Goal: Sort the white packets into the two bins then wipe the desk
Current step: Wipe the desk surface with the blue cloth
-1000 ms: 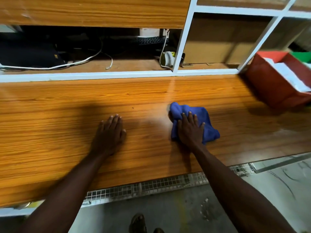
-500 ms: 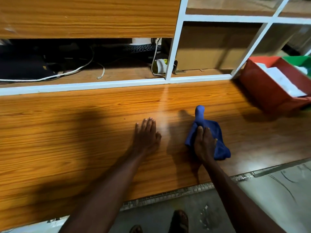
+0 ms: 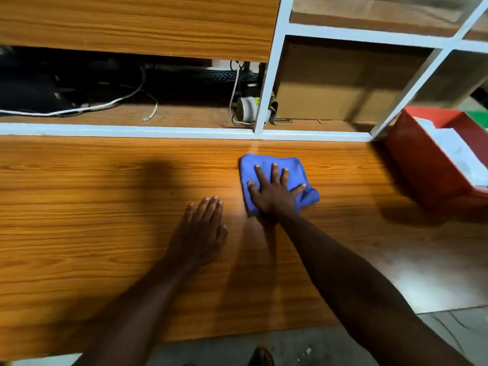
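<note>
On the desk, no legible writing.

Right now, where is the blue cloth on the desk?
In the head view the blue cloth lies flat on the desk, right of centre, under the spread right hand, with the red bin further right.

Red bin cropped at right
</note>
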A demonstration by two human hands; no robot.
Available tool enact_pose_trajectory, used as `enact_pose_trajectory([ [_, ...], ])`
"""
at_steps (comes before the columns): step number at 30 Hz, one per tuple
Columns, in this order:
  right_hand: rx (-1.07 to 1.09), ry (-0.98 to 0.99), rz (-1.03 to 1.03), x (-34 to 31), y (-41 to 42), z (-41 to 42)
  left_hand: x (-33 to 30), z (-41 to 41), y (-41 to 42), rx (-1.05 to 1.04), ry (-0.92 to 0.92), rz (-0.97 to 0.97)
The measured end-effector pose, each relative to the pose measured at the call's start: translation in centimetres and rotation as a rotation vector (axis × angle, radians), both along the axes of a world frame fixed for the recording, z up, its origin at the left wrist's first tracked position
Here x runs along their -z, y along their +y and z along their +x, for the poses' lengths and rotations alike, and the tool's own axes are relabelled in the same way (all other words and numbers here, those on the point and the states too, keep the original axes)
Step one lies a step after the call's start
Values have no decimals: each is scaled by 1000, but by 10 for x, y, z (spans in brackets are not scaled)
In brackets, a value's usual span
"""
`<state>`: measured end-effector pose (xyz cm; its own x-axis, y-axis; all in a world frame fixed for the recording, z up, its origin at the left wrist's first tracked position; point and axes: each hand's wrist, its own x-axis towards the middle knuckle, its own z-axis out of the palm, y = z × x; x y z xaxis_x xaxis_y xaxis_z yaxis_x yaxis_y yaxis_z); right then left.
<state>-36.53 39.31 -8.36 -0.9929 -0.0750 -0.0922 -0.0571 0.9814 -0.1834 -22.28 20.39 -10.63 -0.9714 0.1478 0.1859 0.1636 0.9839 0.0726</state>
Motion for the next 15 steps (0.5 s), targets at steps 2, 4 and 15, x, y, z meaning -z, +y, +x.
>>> enact_pose_trajectory([
  [2,192,9,-28,-3,12,-6,0,-1,2,-18,10,10],
  [4,265,26,-16,0,11,15,0,-2,3,-38,1,21],
  [15,61,-164,-22,-16,-6,-70,-1,-8,1,-48,-25,80],
])
